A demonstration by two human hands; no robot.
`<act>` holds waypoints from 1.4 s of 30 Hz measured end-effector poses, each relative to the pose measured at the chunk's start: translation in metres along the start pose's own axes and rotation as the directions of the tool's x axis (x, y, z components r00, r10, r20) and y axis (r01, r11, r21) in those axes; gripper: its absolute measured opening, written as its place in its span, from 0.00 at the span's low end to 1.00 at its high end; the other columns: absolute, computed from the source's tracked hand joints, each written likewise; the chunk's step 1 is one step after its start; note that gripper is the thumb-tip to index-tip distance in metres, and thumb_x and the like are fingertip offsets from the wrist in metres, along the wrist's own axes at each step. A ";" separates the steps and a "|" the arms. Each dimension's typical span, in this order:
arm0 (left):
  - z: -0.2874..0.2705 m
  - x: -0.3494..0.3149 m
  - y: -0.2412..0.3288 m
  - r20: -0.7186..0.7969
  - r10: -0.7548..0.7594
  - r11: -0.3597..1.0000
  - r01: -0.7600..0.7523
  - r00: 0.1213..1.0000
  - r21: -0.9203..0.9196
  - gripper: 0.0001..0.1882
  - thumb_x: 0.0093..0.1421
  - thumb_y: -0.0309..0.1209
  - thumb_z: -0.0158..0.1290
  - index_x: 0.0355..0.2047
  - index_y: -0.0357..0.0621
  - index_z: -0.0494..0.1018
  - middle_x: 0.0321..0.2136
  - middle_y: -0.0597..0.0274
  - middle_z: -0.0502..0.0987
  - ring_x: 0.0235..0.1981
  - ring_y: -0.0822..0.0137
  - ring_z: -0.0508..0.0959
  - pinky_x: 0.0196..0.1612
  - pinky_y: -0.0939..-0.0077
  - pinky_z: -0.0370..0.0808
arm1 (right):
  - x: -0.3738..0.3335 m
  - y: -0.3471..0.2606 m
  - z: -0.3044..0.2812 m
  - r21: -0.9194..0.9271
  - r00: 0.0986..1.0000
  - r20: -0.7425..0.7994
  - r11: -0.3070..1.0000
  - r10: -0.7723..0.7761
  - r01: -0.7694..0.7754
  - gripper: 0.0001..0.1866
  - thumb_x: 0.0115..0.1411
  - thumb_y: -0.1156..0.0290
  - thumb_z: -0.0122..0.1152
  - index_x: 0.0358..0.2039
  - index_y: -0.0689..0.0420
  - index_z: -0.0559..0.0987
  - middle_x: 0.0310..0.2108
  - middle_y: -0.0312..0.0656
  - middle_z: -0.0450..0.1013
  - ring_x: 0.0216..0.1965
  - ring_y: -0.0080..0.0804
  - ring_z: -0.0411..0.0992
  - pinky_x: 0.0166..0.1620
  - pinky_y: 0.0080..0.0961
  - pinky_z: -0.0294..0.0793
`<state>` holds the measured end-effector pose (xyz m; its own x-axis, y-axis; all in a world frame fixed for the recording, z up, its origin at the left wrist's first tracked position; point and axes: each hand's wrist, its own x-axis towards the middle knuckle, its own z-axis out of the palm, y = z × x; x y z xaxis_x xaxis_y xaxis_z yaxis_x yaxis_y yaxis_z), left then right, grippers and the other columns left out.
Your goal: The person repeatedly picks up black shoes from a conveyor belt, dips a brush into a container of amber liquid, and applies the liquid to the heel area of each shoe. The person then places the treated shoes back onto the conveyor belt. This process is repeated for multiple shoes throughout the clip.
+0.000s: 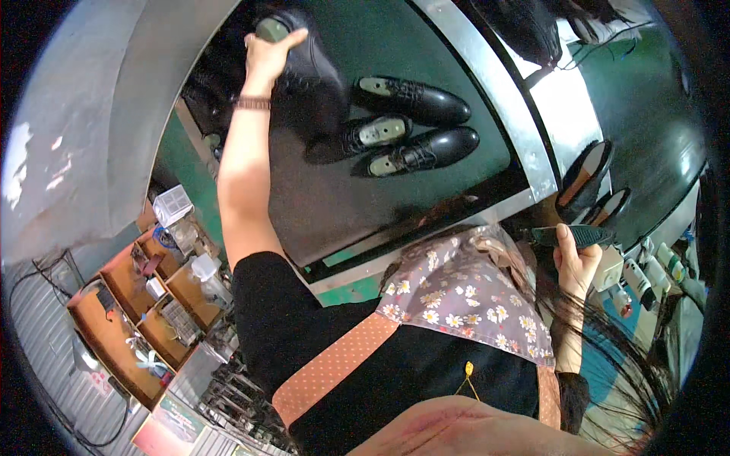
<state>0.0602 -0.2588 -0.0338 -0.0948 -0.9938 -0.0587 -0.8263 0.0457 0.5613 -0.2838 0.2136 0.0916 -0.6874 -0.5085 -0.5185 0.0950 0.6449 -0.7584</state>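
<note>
Visibly, the left hand [272,55] reaches into the upper left of the frame, its thumb and fingers spread across the heel opening of a dark laced shoe [318,68]; blur there means I cannot tell how firmly it grips. A brown bracelet [252,102] circles that wrist. At the right of the frame, the right hand [576,262] pinches a black ridged piece [582,235], with the thumb laid over its near side; it looks like a shoe sole. Three black lace-up shoes lie near the upper centre on the dark surface [319,216]: an upper shoe [426,103] and a lower shoe [441,149] with toes toward the right, and a middle shoe [334,146] with its toe toward the left. Farther right, above the right hand, are two black shoes with brown insoles [587,178]. A floral apron [464,292] fills the lower centre, and wooden shelving [114,323] stands at lower left.
</note>
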 end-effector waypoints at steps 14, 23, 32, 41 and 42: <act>0.128 0.161 0.002 -0.212 -0.250 0.963 0.266 0.945 0.051 0.50 0.50 0.50 0.62 0.63 0.33 0.49 0.58 0.38 0.62 0.57 0.48 0.68 0.59 0.60 0.65 | -0.044 -0.044 0.000 -0.068 0.976 -0.204 0.993 0.078 -0.094 0.14 0.59 0.67 0.64 0.18 0.54 0.74 0.13 0.27 0.66 0.11 0.13 0.59 0.15 0.13 0.52; 0.111 0.059 0.015 -0.451 0.157 0.984 -0.178 0.879 -0.005 0.45 0.50 0.31 0.61 0.63 0.33 0.48 0.60 0.33 0.53 0.64 0.41 0.52 0.65 0.53 0.49 | -0.040 -0.004 -0.020 -0.008 0.969 -0.231 0.996 0.089 -0.094 0.10 0.58 0.69 0.64 0.23 0.56 0.74 0.14 0.27 0.66 0.11 0.13 0.60 0.14 0.12 0.53; 0.117 -0.128 0.068 0.539 0.607 0.714 -0.699 0.584 -0.047 0.36 0.46 0.35 0.64 0.56 0.45 0.65 0.56 0.52 0.66 0.58 0.52 0.65 0.61 0.61 0.62 | -0.032 0.045 -0.035 0.115 0.964 -0.263 0.993 0.024 0.007 0.11 0.58 0.66 0.65 0.22 0.55 0.75 0.14 0.27 0.66 0.12 0.11 0.60 0.15 0.10 0.52; 0.175 -0.073 0.052 0.826 0.127 0.438 -0.778 0.549 0.450 0.34 0.45 0.28 0.56 0.56 0.48 0.65 0.45 0.50 0.75 0.46 0.51 0.76 0.50 0.60 0.74 | -0.039 0.075 -0.037 0.180 0.963 -0.269 0.983 0.009 0.041 0.12 0.59 0.69 0.63 0.19 0.56 0.77 0.13 0.27 0.66 0.13 0.12 0.60 0.17 0.14 0.54; 0.173 -0.073 0.053 0.819 0.174 0.456 -0.782 0.546 0.425 0.24 0.49 0.26 0.52 0.49 0.45 0.69 0.43 0.47 0.76 0.46 0.51 0.77 0.49 0.59 0.74 | -0.040 0.078 -0.036 0.187 0.959 -0.284 0.982 0.016 0.039 0.13 0.59 0.69 0.63 0.19 0.56 0.77 0.13 0.27 0.67 0.13 0.12 0.60 0.17 0.14 0.54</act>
<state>-0.0725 -0.1662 -0.1427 -0.6502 -0.4517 -0.6110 -0.5388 0.8411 -0.0484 -0.2752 0.3048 0.0679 -0.8618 -0.3153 -0.3973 0.2013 0.5063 -0.8385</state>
